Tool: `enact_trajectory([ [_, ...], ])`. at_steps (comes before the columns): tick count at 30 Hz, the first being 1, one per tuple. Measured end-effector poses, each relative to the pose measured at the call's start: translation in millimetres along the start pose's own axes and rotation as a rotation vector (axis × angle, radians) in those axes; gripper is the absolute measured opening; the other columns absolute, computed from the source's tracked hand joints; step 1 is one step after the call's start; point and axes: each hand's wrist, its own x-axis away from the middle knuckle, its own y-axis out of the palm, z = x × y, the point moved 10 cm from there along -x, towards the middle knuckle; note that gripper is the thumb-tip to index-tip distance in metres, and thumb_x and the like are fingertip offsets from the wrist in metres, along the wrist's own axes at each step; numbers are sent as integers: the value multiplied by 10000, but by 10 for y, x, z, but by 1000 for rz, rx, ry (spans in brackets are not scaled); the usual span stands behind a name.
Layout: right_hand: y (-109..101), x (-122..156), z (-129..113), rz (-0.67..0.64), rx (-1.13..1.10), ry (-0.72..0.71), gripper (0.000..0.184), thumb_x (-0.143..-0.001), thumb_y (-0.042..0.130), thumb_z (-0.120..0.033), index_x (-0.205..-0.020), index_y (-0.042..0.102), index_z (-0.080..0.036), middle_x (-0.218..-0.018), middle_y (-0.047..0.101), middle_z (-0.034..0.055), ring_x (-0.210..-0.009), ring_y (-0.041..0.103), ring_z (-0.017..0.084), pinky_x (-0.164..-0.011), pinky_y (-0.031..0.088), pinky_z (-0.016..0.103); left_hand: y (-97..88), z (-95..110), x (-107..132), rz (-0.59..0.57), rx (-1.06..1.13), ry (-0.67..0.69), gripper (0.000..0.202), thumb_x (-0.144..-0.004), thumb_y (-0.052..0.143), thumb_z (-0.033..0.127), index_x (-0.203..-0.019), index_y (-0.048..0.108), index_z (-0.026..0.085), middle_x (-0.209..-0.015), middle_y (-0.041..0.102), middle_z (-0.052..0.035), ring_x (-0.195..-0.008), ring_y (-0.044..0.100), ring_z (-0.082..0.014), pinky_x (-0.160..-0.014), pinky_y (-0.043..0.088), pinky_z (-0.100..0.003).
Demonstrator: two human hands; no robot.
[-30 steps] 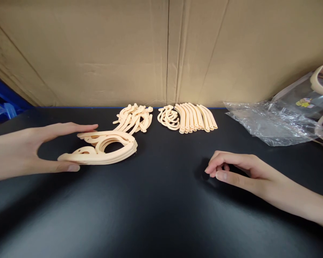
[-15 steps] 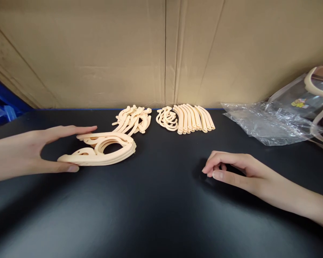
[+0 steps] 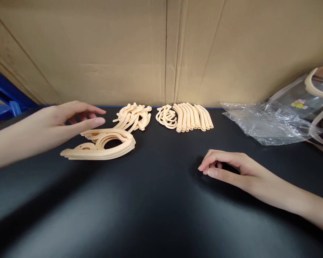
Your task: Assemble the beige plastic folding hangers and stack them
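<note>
Just lifted off freed stack of curved pieces (image 3: 102, 146): left hand (image 3: 57, 122), grip apart. Right hand (image 3: 231, 169) on tabletop (image 3: 150, 204), grip loosely together.

Legible text: none. One printed mark (image 3: 298, 104), small, yellow with other colours, on the clear plastic bag (image 3: 269, 123) at the right end of the bench (image 3: 161, 208). Its characters are too small to read.

**Peach on Black**

The stack of curved pieces (image 3: 102, 145) is pale peach, as are the fanned rows (image 3: 187, 117). The tabletop (image 3: 156, 200) is black, the cardboard wall (image 3: 123, 50) plain brown, the frame (image 3: 5, 96) blue. The clear bag (image 3: 266, 123) bears a yellow-green print.
</note>
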Motion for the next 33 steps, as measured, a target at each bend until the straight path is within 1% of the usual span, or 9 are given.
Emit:
enact_trajectory([
  [2,3,6,-4,-1,-1,6,215,-946,589,-465,-951,700,-280,-938,652,-16,-844,544,163,-767,409,289,20,200,-107,-22,-107,-4,624,-739,396,725,-1003,655,222,-878,683,-36,-775,611,-239,-696,432,-319],
  [4,6,12,-9,-3,-1,6,219,-948,584,-466,-949,698,-279,-939,653,-17,-851,545,164,-771,407,291,138,368,-193,-130,-227,2,582,-820,352,681,-1017,641,215,-892,683,-52,-784,605,-242,-696,402,-327],
  [5,7,14,-15,-5,-1,0,220,-950,582,-468,-951,697,-281,-941,653,-19,-854,545,164,-773,405,292,185,424,-227,-169,-251,-5,589,-814,362,695,-992,649,213,-864,685,-61,-767,602,-252,-672,386,-332],
  [11,7,1,-27,-6,3,-46,243,-953,569,-481,-953,698,-275,-955,663,-17,-873,552,167,-797,405,302,329,623,-369,-253,-298,-3,487,-789,450,658,-834,676,229,-804,702,-46,-749,615,-258,-633,364,-340],
  [16,2,2,-35,-4,2,-64,258,-955,566,-481,-966,698,-261,-974,671,-5,-878,564,172,-808,412,303,397,635,-460,-281,-301,-45,376,-701,520,636,-682,659,286,-658,680,-11,-687,641,-236,-589,389,-338],
  [20,11,3,-33,-11,-2,-70,257,-955,566,-484,-966,699,-264,-977,668,-10,-876,562,168,-809,411,299,378,635,-510,-242,-333,-49,446,-671,471,671,-756,683,288,-718,696,1,-757,666,-230,-627,400,-334],
  [24,17,-3,-32,-12,-9,-79,244,-955,570,-477,-968,698,-269,-974,666,-15,-880,563,164,-809,410,298,374,616,-522,-233,-368,-74,457,-681,464,677,-706,683,276,-725,708,-26,-736,669,-258,-630,396,-368],
  [29,7,7,-45,-8,-4,-78,245,-957,568,-471,-964,702,-265,-973,669,-13,-878,567,163,-812,414,301,406,642,-530,-246,-336,-88,368,-653,544,619,-629,658,269,-680,698,-50,-701,666,-306,-603,405,-393],
  [33,2,12,-55,-5,-1,-80,252,-951,573,-475,-961,706,-261,-974,676,-9,-875,572,165,-807,420,302,412,618,-555,-219,-274,-109,287,-641,584,550,-583,633,273,-617,659,-51,-686,661,-309,-592,403,-399],
])
